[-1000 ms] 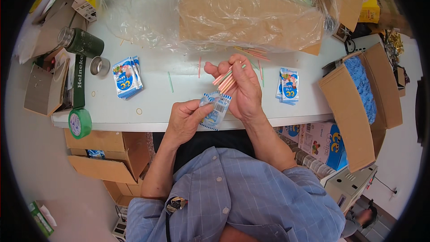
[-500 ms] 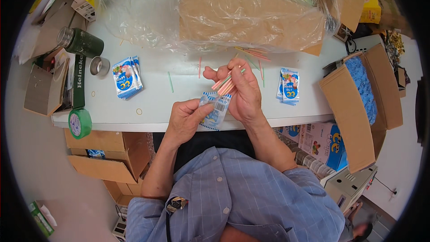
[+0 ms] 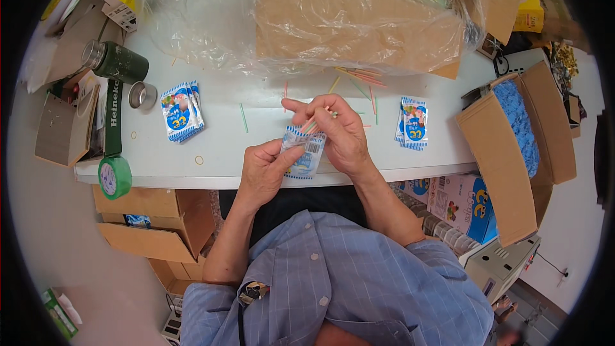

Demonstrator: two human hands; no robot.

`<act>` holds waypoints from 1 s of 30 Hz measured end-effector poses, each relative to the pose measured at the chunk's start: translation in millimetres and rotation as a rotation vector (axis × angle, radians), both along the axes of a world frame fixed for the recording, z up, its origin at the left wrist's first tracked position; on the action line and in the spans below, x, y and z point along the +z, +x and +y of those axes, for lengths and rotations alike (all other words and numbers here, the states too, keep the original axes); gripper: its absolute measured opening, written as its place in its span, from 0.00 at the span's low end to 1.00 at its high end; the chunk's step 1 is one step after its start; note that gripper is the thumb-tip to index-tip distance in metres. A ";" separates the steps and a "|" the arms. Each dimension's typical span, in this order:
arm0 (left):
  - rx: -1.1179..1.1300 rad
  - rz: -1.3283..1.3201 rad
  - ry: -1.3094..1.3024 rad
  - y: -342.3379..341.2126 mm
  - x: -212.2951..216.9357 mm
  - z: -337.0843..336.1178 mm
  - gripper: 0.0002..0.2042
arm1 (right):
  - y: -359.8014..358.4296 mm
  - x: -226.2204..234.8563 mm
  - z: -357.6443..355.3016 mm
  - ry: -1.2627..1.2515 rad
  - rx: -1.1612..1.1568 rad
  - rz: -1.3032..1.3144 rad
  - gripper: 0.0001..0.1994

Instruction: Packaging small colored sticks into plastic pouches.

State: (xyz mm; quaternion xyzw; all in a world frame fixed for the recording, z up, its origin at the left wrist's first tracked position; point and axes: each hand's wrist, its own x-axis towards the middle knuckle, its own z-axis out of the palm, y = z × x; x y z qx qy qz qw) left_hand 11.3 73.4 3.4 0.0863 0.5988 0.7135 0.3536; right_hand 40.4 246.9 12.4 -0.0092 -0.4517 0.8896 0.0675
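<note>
My left hand (image 3: 264, 165) pinches a small clear-and-blue plastic packet (image 3: 302, 161) near the table's front edge, thumb across its front. My right hand (image 3: 344, 138) is closed round a bundle of thin pink, green and pale sticks (image 3: 311, 126). The bundle's lower ends are at the packet's top edge, and whether they have passed inside is hard to make out. Loose sticks of the same kind lie around, such as a green stick (image 3: 244, 118) to the left and a small pile (image 3: 362, 76) beyond my right hand.
A large carton (image 3: 359, 32) lined with clear plastic holds many sticks at the back. Blue-white packets lie stacked at left (image 3: 181, 112) and right (image 3: 412, 122). A green flask (image 3: 122, 61), metal cup (image 3: 142, 95) and green tape roll (image 3: 115, 176) stand left. An open carton (image 3: 496, 166) is at right.
My right hand has moved down and slightly left, bringing the stick bundle from above the packet to its top edge. The packet has shifted slightly up and left in my left hand.
</note>
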 end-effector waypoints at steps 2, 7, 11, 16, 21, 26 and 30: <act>0.015 0.011 0.005 0.6 0.5 2.9 0.09 | -4.0 -1.6 1.9 0.048 0.030 0.001 0.12; 0.058 -0.028 0.045 1.2 -1.1 7.2 0.10 | -8.0 4.8 3.9 0.212 0.163 -0.164 0.16; 0.103 -0.034 0.068 -0.2 -4.9 10.4 0.10 | -9.8 3.4 7.6 0.852 0.098 -0.012 0.19; 0.196 -0.026 0.100 -10.7 -3.7 17.6 0.10 | -4.1 20.3 16.0 1.037 -0.299 0.104 0.15; 0.173 0.043 0.117 -13.6 -4.7 20.0 0.10 | 1.8 -2.1 13.1 0.446 0.019 -0.213 0.06; 0.367 0.513 -0.321 -19.7 14.6 0.2 0.15 | 19.7 14.4 38.1 0.471 -0.094 -0.257 0.07; 0.778 0.834 -0.949 -68.1 32.1 -62.3 0.23 | 58.3 32.1 106.9 0.787 -0.210 -0.466 0.08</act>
